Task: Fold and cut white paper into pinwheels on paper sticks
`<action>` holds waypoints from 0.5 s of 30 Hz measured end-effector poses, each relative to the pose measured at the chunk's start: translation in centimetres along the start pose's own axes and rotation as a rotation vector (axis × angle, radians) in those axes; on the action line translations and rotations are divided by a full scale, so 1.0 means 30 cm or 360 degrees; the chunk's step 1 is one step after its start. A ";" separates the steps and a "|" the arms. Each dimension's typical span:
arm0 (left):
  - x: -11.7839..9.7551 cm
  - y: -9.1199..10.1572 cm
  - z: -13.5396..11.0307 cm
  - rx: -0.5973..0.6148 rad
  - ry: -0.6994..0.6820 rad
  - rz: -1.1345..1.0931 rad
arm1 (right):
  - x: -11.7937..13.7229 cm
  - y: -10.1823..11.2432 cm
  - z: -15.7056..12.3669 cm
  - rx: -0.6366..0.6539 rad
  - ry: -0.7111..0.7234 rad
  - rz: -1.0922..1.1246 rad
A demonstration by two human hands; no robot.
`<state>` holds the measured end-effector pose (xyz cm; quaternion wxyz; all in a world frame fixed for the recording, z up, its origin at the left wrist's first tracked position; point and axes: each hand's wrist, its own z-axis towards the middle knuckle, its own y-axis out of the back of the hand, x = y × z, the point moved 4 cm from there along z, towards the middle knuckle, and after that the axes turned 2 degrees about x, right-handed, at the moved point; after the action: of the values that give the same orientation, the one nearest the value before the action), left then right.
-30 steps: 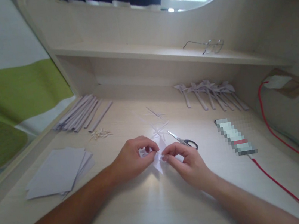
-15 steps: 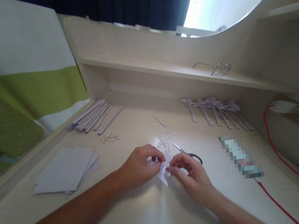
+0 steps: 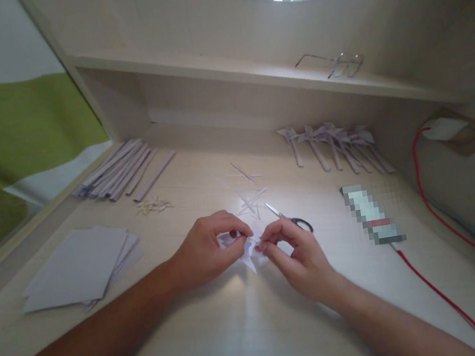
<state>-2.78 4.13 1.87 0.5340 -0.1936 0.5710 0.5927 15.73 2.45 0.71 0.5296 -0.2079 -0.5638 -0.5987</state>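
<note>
Between my hands is a white paper pinwheel (image 3: 248, 260), its pointed blades folded in and partly hidden by my fingers. My left hand (image 3: 210, 248) is closed, pinching it from the left between thumb and fingers. From the right, the thumb and fingertips of my right hand (image 3: 299, 258) pinch at its middle; any small piece held there cannot be made out. Just behind my right hand lie scissors (image 3: 301, 225) with dark handles. Thin paper strips (image 3: 250, 203) are scattered beyond my hands.
Stacked paper sheets (image 3: 75, 267) lie at left, with rolled paper sticks (image 3: 114, 170) and small pale bits (image 3: 154, 205) behind them. Several pinwheels on sticks (image 3: 333, 141) rest at back right. A blurred phone (image 3: 373, 213) with a red cable (image 3: 436, 294) lies right; glasses (image 3: 343, 65) sit on the shelf.
The view has tilted downward, so the things on the desk appear higher. Both hands keep their pinch on the paper pinwheel, with little change in their pose.
</note>
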 end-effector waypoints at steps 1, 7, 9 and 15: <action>-0.002 0.000 0.000 0.0003 -0.0006 0.0006 | 0.002 0.000 0.000 -0.0001 0.0005 0.0004; -0.014 -0.007 -0.006 0.0026 -0.0059 0.0014 | -0.001 0.000 -0.004 0.0000 -0.0046 0.0110; -0.014 -0.008 -0.010 0.0022 -0.0073 0.0008 | -0.004 0.001 -0.004 -0.0016 -0.0076 0.0148; -0.007 0.001 -0.013 -0.0037 -0.0028 -0.0030 | -0.015 -0.007 -0.006 -0.0011 -0.0209 0.0276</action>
<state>-2.89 3.71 1.95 0.5422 -0.1999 0.5577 0.5959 15.76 2.42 0.18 0.5406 -0.2964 -0.5750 -0.5378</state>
